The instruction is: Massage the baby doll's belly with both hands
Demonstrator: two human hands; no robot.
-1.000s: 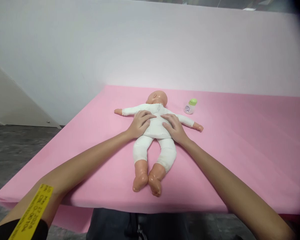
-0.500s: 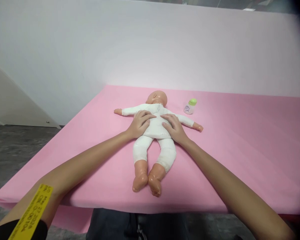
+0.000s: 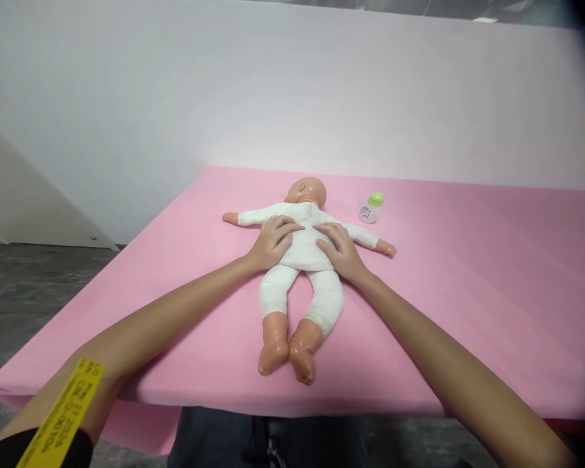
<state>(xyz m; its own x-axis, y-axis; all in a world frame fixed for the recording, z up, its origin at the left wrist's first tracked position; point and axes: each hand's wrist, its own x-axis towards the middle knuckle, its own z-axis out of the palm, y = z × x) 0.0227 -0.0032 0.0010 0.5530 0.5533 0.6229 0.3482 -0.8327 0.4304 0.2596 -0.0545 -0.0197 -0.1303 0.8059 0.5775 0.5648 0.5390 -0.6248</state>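
Observation:
A baby doll (image 3: 302, 260) in a white cloth suit lies face down on a pink padded table (image 3: 468, 292), arms spread, feet toward me, head turned to the left. My left hand (image 3: 273, 242) rests on the left side of its back, fingers curled over the torso. My right hand (image 3: 338, 250) lies on the right side of the back the same way. Both hands grip the doll's trunk from the sides.
A small clear bottle with a green cap (image 3: 371, 208) stands just right of the doll's head. A white wall rises behind the table. A yellow tag (image 3: 63, 416) is on my left arm. Dark floor lies to the left.

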